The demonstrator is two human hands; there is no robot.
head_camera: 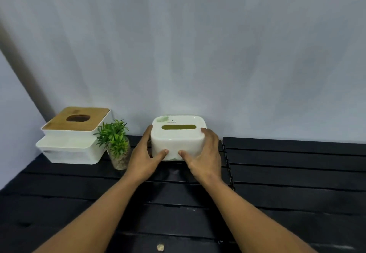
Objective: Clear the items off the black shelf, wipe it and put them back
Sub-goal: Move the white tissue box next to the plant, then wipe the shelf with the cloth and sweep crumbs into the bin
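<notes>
Closest to the camera, a small pale tan crumb (160, 247) is lying on the black slatted shelf (297, 173), well in front of the white rounded plastic tissue box with a long yellowish slot in its top (176, 134). This box is sitting at the back of the shelf, close against the pale grey wall (198, 45). Whether its base is touching the slats or is raised a little cannot be told.

On either side of the crumb, the left forearm (95, 209) and the right forearm (247, 213) are reaching forward towards the box. The left hand (143, 157) is grasping the box's left end, with its thumb pressing on the near face and its fingers curling round the far left corner. The right hand (206, 153) is grasping the right end in the same way, with its thumb lying on the near face close to the left thumb and its fingers wrapping over the right corner.

Just to the left of the box, a small green leafy plant in a clear glass pot filled with pebbles (115, 140) is standing upright, near the left hand but apart from it. Further left of the box, beyond the plant, a white stepped plastic organiser with a flat wooden lid and an oval opening (73, 136) is resting on the shelf in the corner.
</notes>
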